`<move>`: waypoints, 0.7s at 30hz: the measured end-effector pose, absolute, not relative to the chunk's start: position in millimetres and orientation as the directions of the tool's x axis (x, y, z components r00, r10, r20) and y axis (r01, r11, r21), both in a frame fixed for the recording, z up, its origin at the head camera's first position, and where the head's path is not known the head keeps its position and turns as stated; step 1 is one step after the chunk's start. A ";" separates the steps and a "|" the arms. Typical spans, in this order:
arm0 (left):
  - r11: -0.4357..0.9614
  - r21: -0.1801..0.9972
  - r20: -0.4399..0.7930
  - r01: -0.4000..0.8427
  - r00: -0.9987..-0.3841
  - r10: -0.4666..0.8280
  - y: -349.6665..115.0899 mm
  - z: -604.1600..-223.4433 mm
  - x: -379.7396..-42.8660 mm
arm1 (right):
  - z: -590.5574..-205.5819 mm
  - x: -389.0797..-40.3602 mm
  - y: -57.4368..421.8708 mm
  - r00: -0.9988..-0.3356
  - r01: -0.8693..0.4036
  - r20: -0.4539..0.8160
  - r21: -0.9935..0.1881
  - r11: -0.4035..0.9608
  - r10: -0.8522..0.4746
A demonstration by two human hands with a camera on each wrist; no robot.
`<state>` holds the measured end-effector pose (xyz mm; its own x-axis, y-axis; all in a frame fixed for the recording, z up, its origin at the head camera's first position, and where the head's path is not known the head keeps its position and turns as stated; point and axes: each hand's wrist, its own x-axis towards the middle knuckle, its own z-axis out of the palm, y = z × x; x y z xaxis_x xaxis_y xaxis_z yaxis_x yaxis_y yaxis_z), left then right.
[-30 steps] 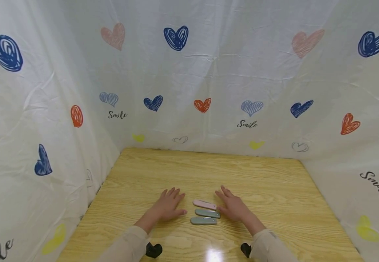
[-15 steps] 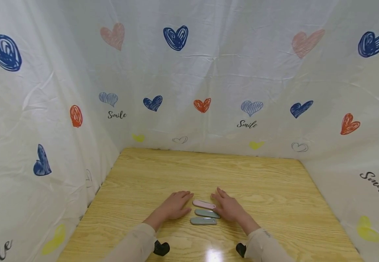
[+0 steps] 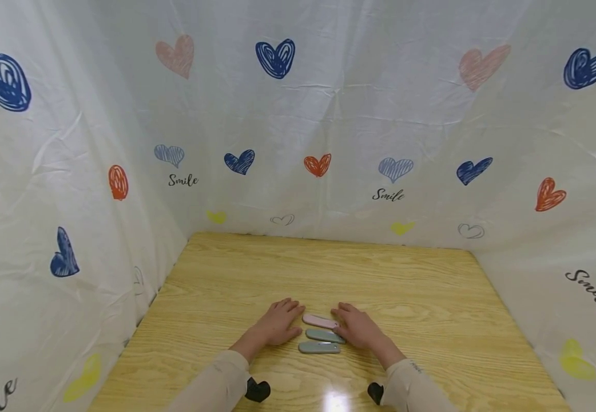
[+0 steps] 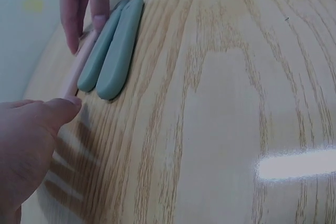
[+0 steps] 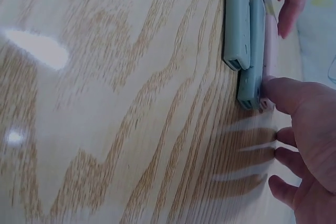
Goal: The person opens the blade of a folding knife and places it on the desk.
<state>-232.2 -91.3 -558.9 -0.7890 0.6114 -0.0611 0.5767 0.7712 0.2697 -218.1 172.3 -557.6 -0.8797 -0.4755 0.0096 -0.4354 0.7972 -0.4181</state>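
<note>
Three closed folding knives lie side by side on the wooden table: a pink folding knife [image 3: 320, 321] farthest away, a green folding knife [image 3: 324, 335] in the middle, and a grey-green folding knife [image 3: 320, 347] nearest. My left hand [image 3: 277, 323] is at their left end, its relaxed fingers beyond the pink knife's tip and its thumb [image 4: 65, 109] close beside that tip. At the other end is my right hand [image 3: 358, 327], with its thumb [image 5: 283, 92] at the pink knife's riveted end, covering part of it. Its fingers are loosely bent and spread. Neither hand visibly grips a knife.
The light wood-grain table [image 3: 421, 297] reaches back to a white curtain [image 3: 339, 114] printed with hearts, which also hangs at both sides. A bright light reflection [image 3: 336, 400] shows at the front. Dark objects [image 3: 258, 390] sit by both cuffs.
Both hands have moved inward from the sides to the ends of the knives, the left one rightward and the right one leftward. The knives lie as before.
</note>
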 end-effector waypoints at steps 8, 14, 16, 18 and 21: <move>0.757 0.260 -0.029 0.599 -0.779 0.626 -84.4 -560.1 -232.3 | -562.0 -224.3 171.0 -0.833 -0.544 0.102 -0.326 0.773 -0.543; 0.751 0.266 -0.003 0.605 -0.778 0.628 -80.8 -563.0 -233.6 | -562.7 -227.9 168.4 -0.815 -0.573 0.144 -0.344 0.744 -0.562; 0.737 0.284 0.023 0.613 -0.773 0.634 -80.5 -563.7 -234.4 | -563.2 -228.9 167.5 -0.810 -0.579 0.150 -0.366 0.729 -0.568; 0.722 0.315 0.050 0.615 -0.771 0.635 -80.3 -564.8 -235.5 | -563.4 -229.6 167.1 -0.808 -0.579 0.154 -0.389 0.717 -0.569; 0.710 0.360 0.076 0.605 -0.778 0.624 -80.4 -567.1 -237.8 | -563.5 -230.8 166.7 -0.808 -0.574 0.154 -0.428 0.698 -0.569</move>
<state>-237.8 -80.4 -567.1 -0.7779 0.6238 0.0757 0.6047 0.7103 0.3603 -230.8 166.7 -563.5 -0.8075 -0.5695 0.1536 -0.5738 0.6980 -0.4285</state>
